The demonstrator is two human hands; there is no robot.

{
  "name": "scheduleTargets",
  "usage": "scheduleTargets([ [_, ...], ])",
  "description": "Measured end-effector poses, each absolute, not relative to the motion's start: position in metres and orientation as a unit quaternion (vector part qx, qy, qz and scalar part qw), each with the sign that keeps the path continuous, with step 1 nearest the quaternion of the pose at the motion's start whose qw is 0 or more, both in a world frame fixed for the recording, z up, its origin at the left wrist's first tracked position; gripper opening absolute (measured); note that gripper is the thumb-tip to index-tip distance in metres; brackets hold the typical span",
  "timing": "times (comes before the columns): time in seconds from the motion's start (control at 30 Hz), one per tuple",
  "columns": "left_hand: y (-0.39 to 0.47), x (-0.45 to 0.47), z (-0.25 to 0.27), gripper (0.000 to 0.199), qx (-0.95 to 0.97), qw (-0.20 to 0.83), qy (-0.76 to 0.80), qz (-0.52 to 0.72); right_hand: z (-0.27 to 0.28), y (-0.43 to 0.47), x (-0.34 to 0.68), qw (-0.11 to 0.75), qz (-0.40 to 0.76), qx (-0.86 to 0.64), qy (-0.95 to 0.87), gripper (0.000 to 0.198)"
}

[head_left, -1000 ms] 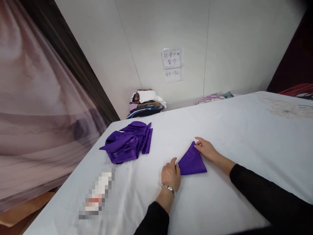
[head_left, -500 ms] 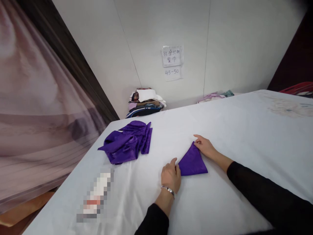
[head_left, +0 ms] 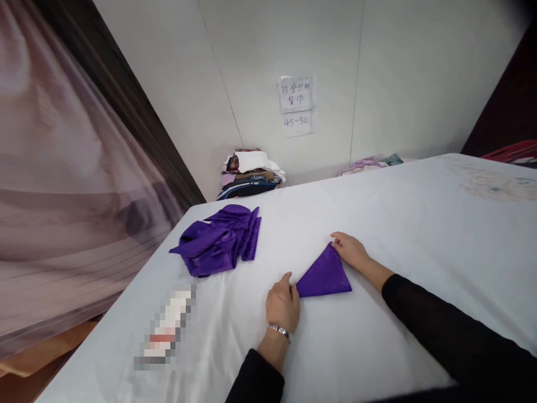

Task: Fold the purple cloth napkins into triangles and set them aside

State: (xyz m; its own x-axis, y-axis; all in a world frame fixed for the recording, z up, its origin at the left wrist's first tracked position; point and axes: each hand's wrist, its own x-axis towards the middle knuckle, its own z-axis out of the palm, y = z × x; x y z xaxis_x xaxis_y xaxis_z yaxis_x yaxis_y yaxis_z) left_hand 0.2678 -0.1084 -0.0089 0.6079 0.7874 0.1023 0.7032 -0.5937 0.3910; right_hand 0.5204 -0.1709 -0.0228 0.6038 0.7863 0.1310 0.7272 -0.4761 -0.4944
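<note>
A purple cloth napkin (head_left: 326, 274) lies folded into a triangle on the white-covered table. My right hand (head_left: 351, 250) pinches its upper corner, the index finger reaching past the tip. At the left corner is my left hand (head_left: 283, 305), its fingers curled in and closed on the cloth; the fingertips are partly hidden behind the hand. A bracelet circles my left wrist. To the left, a heap of crumpled purple napkins (head_left: 222, 240) sits apart from both hands.
The white tablecloth (head_left: 403, 224) covers the table. A blurred-out, long object (head_left: 168, 327) lies at the near left. Folded clothes (head_left: 251, 173) are stacked against the wall behind the far edge, with more fabric (head_left: 364, 166) farther right. A curtain (head_left: 84, 168) hangs left.
My left hand has shifted slightly left and down from the triangle's body, baring more of the left corner. My right hand stays at the upper corner. The view has moved slightly.
</note>
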Motion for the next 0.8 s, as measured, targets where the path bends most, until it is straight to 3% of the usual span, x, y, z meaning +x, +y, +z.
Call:
scheduleTargets([
  [0.27, -0.107, 0.259, -0.006, 0.032, 0.881, 0.138, 0.424, 0.161, -0.020, -0.168, 0.529, 0.243, 0.077, -0.844, -0.472, 0.021],
  [0.43, -0.119, 0.284, 0.012, 0.030, 0.912, 0.108, 0.323, 0.228, -0.020, -0.167, 0.531, 0.245, 0.079, -0.839, -0.479, 0.020],
  [0.67, -0.142, 0.330, -0.005, 0.070, 0.971, 0.083, 0.219, 0.053, -0.021, -0.168, 0.532, 0.255, 0.075, -0.837, -0.478, 0.019],
  [0.8, -0.141, 0.332, -0.016, 0.076, 0.975, 0.060, 0.212, 0.006, -0.020, -0.168, 0.534, 0.275, 0.071, -0.841, -0.461, 0.024],
])
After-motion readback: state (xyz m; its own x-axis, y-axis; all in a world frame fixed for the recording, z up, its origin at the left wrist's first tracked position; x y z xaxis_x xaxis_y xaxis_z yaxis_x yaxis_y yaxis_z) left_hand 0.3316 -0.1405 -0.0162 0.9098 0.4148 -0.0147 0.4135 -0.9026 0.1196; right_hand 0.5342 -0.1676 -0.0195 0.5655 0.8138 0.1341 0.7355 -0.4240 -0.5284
